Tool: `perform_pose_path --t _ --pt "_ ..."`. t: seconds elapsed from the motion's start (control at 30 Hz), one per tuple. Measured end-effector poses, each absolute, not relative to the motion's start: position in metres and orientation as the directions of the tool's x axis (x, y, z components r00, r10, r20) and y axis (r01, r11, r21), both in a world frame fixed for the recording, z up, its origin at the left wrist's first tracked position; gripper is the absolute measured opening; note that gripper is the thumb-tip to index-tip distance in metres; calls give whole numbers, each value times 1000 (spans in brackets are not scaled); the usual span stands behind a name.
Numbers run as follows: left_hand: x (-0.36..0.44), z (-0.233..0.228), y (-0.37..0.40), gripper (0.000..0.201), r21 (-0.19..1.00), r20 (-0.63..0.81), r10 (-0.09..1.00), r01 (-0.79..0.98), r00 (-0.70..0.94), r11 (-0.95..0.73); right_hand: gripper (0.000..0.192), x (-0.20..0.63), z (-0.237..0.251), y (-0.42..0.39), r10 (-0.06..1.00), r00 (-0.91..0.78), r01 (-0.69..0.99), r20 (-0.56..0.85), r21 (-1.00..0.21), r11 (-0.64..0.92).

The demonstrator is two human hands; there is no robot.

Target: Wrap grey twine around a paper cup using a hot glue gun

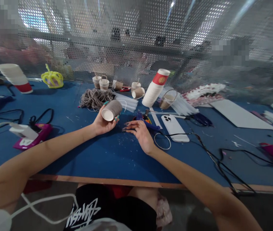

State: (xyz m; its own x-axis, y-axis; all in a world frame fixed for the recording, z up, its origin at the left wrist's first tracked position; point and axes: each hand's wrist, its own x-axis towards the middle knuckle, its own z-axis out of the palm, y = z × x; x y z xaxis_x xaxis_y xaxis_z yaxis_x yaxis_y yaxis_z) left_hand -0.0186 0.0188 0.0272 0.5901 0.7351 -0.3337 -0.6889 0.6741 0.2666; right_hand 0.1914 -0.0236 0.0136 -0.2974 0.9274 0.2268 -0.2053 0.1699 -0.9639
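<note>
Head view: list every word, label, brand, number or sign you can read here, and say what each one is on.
Black shorts: white graffiti-style lettering, partly cut off and too stylised to read.
Stack of paper cups: round gold emblem on the red band, too small to read.
White phone: lies face down, no readable marking.
Cup in the left hand: no text visible.
Nothing can be quoted with confidence.

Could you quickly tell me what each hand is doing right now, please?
Left hand: closed around a twine-wrapped paper cup, held on its side.
Right hand: open, empty, fingers reaching toward the glue gun.
</note>
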Motion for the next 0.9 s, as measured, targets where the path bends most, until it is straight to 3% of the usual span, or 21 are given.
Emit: perform_pose_path --t 0.13,0.4,0.5,0.73,0.9 --pt "-14 25 18 60 328 -296 769 -696 567 639 37 196 16 -27 852 -338 -7 400 -906 422" --pt "-12 28 17 62 303 -279 720 -654 635 693 37 197 21 -30 770 -381 226 512 -756 614" --pt "-11 28 18 60 369 -264 703 -604 660 706 30 192 16 -27 725 -307 315 617 -653 689" --pt "-9 16 16 48 494 -259 751 -585 607 643 25 163 7 -9 644 -233 452 728 -505 735" --pt "-9 15 13 41 552 -219 778 -583 589 596 28 158 7 -1 734 -156 527 661 -573 628"
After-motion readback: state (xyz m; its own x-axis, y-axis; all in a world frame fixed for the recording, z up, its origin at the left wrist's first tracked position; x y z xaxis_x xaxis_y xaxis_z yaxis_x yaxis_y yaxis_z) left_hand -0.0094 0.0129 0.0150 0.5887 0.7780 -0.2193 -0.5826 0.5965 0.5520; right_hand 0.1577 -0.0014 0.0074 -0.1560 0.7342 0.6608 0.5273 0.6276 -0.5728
